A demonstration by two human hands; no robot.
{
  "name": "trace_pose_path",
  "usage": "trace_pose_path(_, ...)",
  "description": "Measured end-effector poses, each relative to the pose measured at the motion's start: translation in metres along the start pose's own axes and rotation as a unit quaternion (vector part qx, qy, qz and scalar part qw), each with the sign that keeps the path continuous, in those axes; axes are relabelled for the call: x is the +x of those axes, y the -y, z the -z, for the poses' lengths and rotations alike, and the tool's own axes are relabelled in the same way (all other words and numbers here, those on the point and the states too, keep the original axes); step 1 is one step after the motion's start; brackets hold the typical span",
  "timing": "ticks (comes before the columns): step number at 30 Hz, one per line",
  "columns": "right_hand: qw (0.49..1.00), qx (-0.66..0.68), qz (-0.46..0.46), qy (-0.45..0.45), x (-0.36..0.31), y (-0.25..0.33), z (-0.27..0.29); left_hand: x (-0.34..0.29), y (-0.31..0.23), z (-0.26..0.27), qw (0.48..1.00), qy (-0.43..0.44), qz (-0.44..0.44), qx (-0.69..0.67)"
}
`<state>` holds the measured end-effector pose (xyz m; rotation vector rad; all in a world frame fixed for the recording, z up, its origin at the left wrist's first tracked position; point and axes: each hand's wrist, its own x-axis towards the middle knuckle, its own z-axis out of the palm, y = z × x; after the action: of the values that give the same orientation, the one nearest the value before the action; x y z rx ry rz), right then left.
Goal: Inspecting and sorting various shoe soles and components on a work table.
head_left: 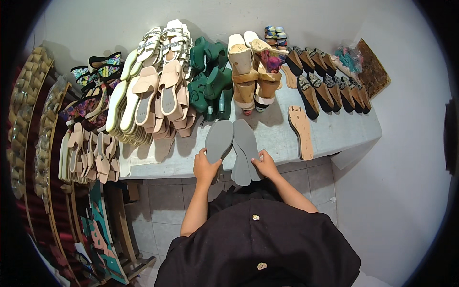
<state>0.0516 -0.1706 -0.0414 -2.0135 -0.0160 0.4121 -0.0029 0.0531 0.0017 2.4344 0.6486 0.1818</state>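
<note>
Grey soles [245,149] held mid-view: left hand [206,168] at their 8 o'clock, right hand [266,165] at 4. Off view centre: pink slides [169,93] 10 o'clock, black mules [335,94] 2, peach sole [301,134] 3.

The light is soft and moderately bright on the wall [311,24] and on the table [346,129], where the shoes [306,98] make faint shadows. The red cloth [37,210] at left is dimmer. Plastic wrapping [46,143] shines a little. The grey soles [220,141] look quite clear, but straight edges bend toward the rim, and the corners are black.
</note>
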Motion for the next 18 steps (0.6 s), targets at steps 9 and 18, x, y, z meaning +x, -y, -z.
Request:
trace_pose_path(9,0.999,0.040,0.000,0.002,0.007,-0.014,-0.005,0.008,0.003,0.009,0.998,-0.060,0.011,-0.026)
trace_pose_path(18,0.968,0.249,-0.026,0.028,-0.005,0.020,0.018,0.012,0.006,0.016,0.865,0.074,0.056,-0.493)
